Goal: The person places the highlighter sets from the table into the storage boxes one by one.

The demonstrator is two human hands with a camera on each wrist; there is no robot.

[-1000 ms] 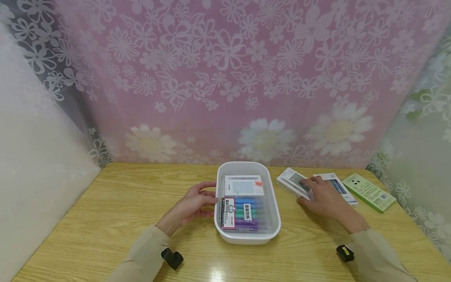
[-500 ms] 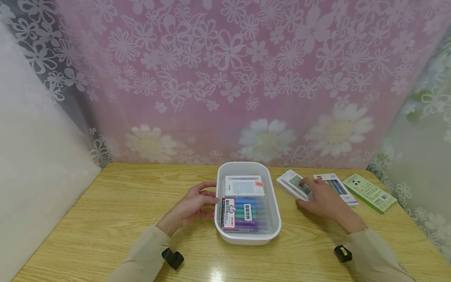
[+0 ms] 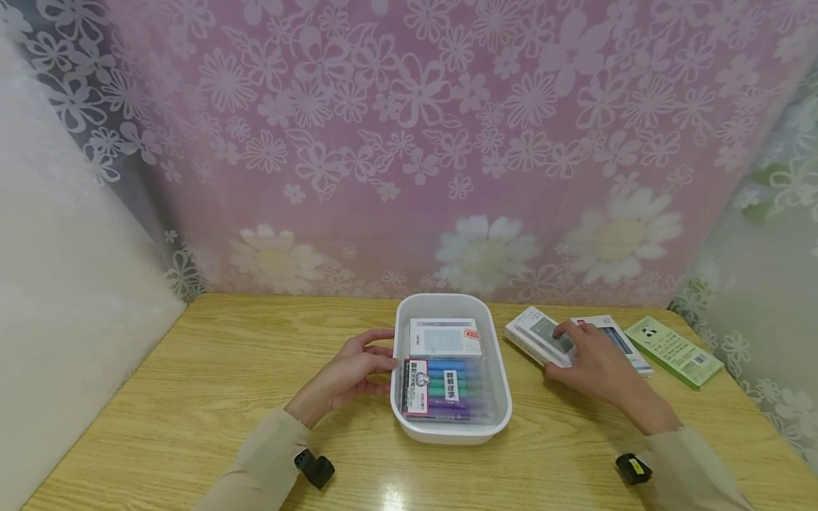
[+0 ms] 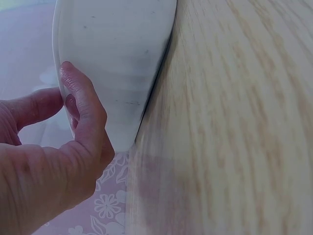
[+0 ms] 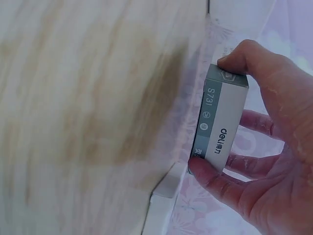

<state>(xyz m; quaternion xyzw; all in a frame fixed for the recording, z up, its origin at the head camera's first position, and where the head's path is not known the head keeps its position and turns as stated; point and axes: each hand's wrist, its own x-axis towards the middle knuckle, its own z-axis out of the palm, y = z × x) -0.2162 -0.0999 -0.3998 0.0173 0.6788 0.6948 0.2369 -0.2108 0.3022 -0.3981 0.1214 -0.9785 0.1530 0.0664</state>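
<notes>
A white plastic bin (image 3: 501, 397) stands mid-table. Inside lie a white box (image 3: 441, 339) with a red sticker and a clear pack of coloured pens (image 3: 441, 389). My left hand (image 3: 351, 369) holds the bin's left rim. Its thumb touches the rim and a bent finger lies on the outer wall (image 4: 127, 63). My right hand (image 3: 601, 362) pinches the near end of a small white box marked deli S731 (image 5: 227, 117), between thumb and finger. From above, a grey-green picture shows on this box. Whether it is lifted, I cannot tell.
Behind my right hand lies a white box with a dark window (image 3: 618, 337), partly covered. A green box (image 3: 677, 351) is farther right. A pink flowered curtain (image 3: 358, 177) hangs behind the wooden table (image 3: 255, 341).
My right hand and wrist have shifted slightly to the right, with a finger farther over the small box. The left hand still holds the rim. The head view has moved a little.
</notes>
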